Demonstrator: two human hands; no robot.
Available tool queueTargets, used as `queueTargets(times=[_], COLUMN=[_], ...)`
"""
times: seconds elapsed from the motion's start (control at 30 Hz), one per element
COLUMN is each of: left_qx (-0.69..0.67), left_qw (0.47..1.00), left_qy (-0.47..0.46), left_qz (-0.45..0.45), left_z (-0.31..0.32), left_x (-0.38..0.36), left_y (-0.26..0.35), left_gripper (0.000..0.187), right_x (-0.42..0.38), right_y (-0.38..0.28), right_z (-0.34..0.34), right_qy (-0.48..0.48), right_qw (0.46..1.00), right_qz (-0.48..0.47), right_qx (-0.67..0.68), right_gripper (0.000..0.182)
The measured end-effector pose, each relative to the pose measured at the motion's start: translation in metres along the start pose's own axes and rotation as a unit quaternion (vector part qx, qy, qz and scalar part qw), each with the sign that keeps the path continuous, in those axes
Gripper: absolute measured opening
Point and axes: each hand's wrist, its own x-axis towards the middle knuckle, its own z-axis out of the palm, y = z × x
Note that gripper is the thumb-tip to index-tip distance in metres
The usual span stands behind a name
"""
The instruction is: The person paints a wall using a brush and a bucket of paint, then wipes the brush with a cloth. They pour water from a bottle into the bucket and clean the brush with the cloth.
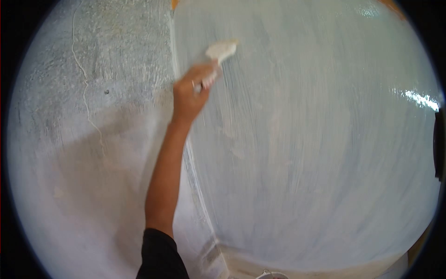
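Note:
My left hand (191,95) is raised against the wall near the inside corner, fingers closed around the handle of a paintbrush (222,49). The brush head is wide and coated in whitish paint. It points up and to the right and appears to be at the surface of the right-hand wall (288,139), though exact contact is hard to tell. That wall carries streaky, mostly vertical pale grey-white brush marks, with wet shine at the right. The hand is slightly blurred. My right hand is out of view.
On the left, a rougher grey wall (51,93) has a thin crack or paint drip line (85,88) and a small dark spot (106,92). At the bottom, part of a white bucket (272,275) shows. A dark object (438,144) stands at the right edge.

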Motion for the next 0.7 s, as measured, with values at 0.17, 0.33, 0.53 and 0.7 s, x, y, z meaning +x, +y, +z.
queueTargets(times=[0.17,0.33,0.53,0.7], left_qx=[-0.065,-0.047,-0.152,-0.223], left_qw=[0.993,0.989,0.919,0.833], left_qy=[-0.035,-0.067,-0.167,-0.316], left_qz=[-0.090,-0.124,-0.323,-0.396], left_z=[-0.008,-0.038,-0.074,-0.081], left_x=[-0.128,-0.219,-0.225,-0.170], left_y=[0.082,0.144,0.174,0.136], left_gripper=[0.025,0.021,0.027,0.030], right_x=[-0.005,-0.009,-0.008,0.000], right_y=[0.002,0.003,-0.005,-0.004], right_z=[-0.021,-0.022,-0.019,-0.009], right_qy=[0.017,0.006,0.035,0.011], right_qw=[1.000,1.000,0.999,0.996], right_qz=[-0.012,0.010,0.005,-0.079], right_qx=[0.010,0.024,0.040,0.033], right_gripper=[0.019,0.020,0.020,0.022])
